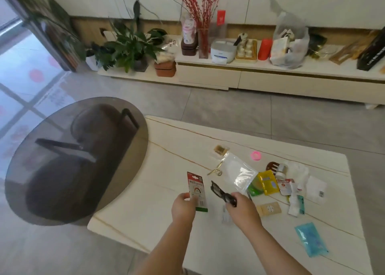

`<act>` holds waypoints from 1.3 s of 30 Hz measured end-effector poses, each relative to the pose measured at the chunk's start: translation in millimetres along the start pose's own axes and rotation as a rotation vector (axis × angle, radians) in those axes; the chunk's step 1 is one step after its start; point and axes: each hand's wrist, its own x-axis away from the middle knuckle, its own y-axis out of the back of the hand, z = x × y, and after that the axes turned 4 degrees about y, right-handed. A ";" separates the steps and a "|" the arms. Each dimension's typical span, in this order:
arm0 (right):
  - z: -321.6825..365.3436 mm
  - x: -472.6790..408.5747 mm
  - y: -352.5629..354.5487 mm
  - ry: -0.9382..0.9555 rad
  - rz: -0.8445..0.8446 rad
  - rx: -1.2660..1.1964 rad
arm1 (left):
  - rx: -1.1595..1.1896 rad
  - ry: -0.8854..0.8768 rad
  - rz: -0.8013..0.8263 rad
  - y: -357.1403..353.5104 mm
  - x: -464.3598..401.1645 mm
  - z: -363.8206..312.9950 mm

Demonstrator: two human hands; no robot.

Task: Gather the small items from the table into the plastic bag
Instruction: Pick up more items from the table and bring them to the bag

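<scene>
Left hand [183, 207] fingers pinch a red card [196, 190], right hand [242, 209] grips a blurred black item [221, 194].

Two hands [184, 207], one clear bag [239, 173], two yellow packets [267, 182].

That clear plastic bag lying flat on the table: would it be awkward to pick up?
Probably. The clear plastic bag looks thin and glossy, so likely floppy, light and a bit slippery. It lies flat on the table, so an edge may need lifting first.
</scene>
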 end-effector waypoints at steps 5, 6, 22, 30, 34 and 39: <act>79.1 35.4 -18.0 0.059 0.082 -0.049 | 0.099 0.009 -0.068 80.6 24.6 8.3; 94.0 41.7 -24.5 0.074 0.100 -0.043 | 0.133 0.014 -0.080 96.4 26.3 10.6; 346.4 132.5 -212.1 0.285 0.327 -0.034 | 0.472 0.041 -0.321 419.9 -1.7 88.6; 450.4 178.9 -320.7 0.439 0.602 0.056 | 0.608 0.066 -0.513 558.2 0.0 152.7; 484.0 195.1 -368.8 0.481 0.722 0.130 | 0.679 0.116 -0.620 599.8 5.1 189.1; 525.6 208.1 -427.2 0.526 0.885 0.183 | 0.762 0.177 -0.756 645.5 7.3 222.1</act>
